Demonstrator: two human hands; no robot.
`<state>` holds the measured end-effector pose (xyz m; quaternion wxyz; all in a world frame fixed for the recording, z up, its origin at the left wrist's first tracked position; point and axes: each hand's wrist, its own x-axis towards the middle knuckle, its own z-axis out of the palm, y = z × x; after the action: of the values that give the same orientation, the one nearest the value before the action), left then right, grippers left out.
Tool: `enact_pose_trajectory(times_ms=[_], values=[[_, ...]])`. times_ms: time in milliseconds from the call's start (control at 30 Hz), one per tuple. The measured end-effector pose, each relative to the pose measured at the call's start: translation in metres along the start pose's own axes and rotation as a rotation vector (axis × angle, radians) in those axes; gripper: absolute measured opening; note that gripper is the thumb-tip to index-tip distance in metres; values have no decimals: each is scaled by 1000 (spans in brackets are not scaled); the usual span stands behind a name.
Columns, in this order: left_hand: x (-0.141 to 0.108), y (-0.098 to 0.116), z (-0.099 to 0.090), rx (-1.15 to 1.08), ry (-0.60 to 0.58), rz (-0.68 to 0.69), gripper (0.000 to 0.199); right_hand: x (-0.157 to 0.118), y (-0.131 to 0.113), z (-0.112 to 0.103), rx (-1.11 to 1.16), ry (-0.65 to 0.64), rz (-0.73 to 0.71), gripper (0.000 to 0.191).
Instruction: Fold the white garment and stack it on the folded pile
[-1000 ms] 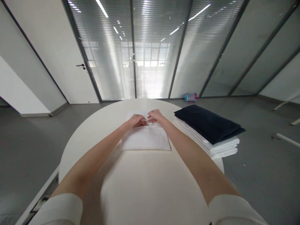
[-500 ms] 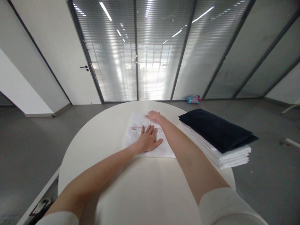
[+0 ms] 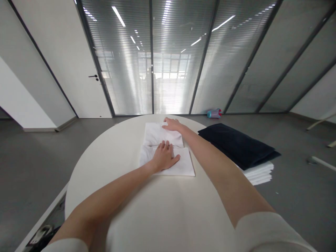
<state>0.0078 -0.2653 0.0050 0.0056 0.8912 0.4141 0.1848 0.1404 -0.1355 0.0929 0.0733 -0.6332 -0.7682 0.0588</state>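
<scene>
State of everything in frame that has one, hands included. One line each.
Left hand: spread flat on the white cloth
Right hand: at the cloth's far edge, grip unclear
White cloth: on the table, rumpled across the middle
Dark cloth: folded, atop the white stack
White stack: folded layers, partly hidden
Door: shut
Blinds: lowered
</scene>
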Motion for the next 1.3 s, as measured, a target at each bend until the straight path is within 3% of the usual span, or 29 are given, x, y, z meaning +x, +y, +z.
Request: enact_pose_trajectory(times_ms=[200, 367, 533, 733, 867, 1067, 1300], values=[[-3, 6, -9, 135, 71, -1, 48, -31, -12, -42, 9, 51, -143, 39], [-1, 6, -8, 149, 108, 18, 42, -68, -30, -56, -25, 76, -220, 46], [-1, 5, -9, 122, 145, 51, 38, -107, -46, -56, -159, 96, -325, 30], [4, 1, -4, 38, 145, 198, 37, -136, -48, -46, -282, 165, -378, 24], [1, 5, -7, 37, 123, 203, 35, -141, -44, -39, -303, 223, -380, 23], [-26, 21, -25, 83, 137, 275, 47, -132, -37, -35, -292, 261, -345, 24], [-29, 19, -15, 39, -26, 163, 52, -138, -46, -35, -371, 328, -349, 22]])
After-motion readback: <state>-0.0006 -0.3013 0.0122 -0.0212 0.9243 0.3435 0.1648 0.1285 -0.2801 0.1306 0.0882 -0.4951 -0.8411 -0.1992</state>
